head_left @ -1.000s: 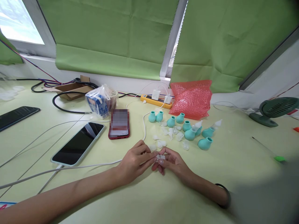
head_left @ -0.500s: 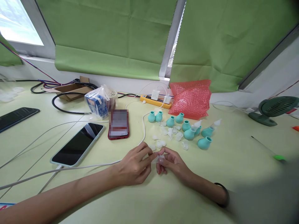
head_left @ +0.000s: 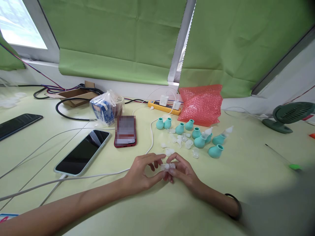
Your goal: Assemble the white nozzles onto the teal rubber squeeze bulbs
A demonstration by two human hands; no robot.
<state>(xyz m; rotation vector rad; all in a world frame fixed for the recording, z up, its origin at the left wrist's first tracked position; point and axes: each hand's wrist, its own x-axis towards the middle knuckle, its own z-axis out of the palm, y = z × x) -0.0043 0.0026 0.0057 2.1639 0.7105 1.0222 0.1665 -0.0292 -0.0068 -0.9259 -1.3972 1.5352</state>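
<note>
A small translucent plastic piece (head_left: 168, 167), like a nozzle part, is pinched in the fingers of my right hand (head_left: 184, 172). At its left end is my left hand (head_left: 144, 172), with thumb and index finger spread apart around it; whether the thumb tip touches the piece is hard to see. Just beyond my hands lie several loose translucent pieces (head_left: 189, 144). Several turquoise rubber bulbs (head_left: 215, 151) with open necks stand behind and to the right of these. Two bulbs carry a clear pointed nozzle (head_left: 207, 132) in the neck.
At left lie a black-screened phone (head_left: 82, 152) on a white cable and a red-cased phone (head_left: 125, 131). Farther back are a bagged blue box (head_left: 104, 109), a yellow power strip (head_left: 164, 107) and red bubble wrap (head_left: 200, 105). A green fan (head_left: 290, 114) stands at right.
My left fingers have spread away from the translucent piece, with the thumb now lower and the index finger raised. My right hand keeps the piece, which shows more openly.
</note>
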